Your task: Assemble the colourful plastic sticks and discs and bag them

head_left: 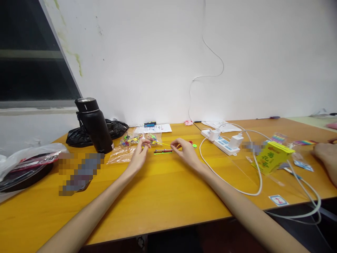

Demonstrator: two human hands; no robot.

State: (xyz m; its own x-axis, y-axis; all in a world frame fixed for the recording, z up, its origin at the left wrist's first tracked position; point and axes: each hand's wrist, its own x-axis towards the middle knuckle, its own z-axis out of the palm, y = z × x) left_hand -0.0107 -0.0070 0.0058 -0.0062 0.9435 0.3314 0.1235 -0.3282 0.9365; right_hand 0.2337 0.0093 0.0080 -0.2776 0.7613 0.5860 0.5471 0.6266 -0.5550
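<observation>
Two hands (141, 151) (184, 151), apparently one yellow stick (165, 144)

Glossy, seemingly wooden tabletop (147, 207)

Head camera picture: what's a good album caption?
Right hand holding a yellow stick, left hand nearby, above an orange table.

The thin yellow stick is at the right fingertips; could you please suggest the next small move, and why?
I would probably lower the thin yellow stick beside the green stick: the right hand appears to pinch one end, and the green one lies close by on the table.
</observation>
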